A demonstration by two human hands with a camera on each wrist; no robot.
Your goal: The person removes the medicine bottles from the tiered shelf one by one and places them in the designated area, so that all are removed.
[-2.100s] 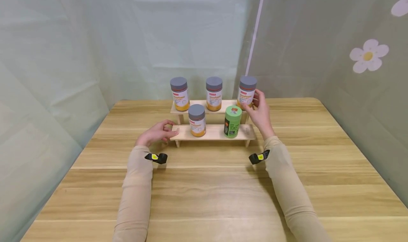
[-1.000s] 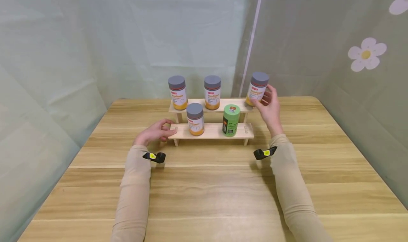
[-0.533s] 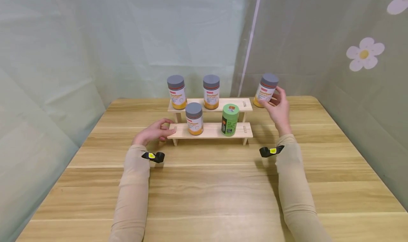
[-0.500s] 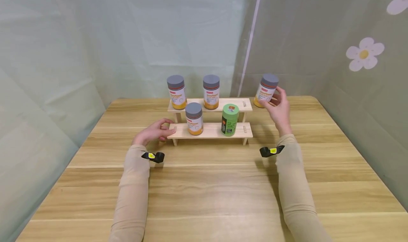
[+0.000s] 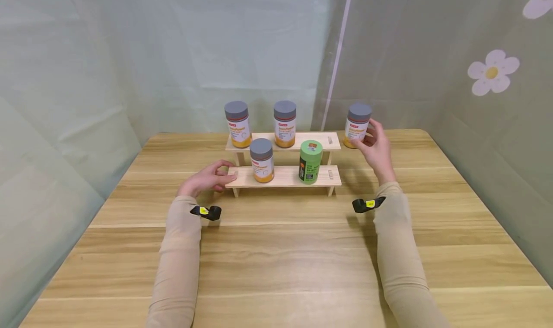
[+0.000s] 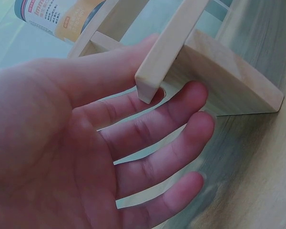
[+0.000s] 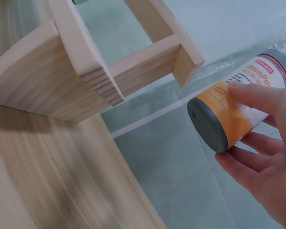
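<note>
My right hand grips a supplement bottle with a grey cap and a white and orange label, just off the right end of the upper shelf. In the right wrist view the bottle shows its dark base, thumb on one side and fingers on the other. At the lower step's left end, my left hand pinches the two-tier wooden stand between thumb and index finger. The left wrist view shows the board's end there, the other fingers loosely bent below it.
Two matching bottles, one left and one central, stand on the upper step. Below are another grey-capped bottle and a green bottle. The wooden table ends at a pale curtain behind.
My right hand has lifted the bottle off the upper step's right end and carried it rightward. It has since lowered slightly and become more upright. The left hand stays at the stand.
</note>
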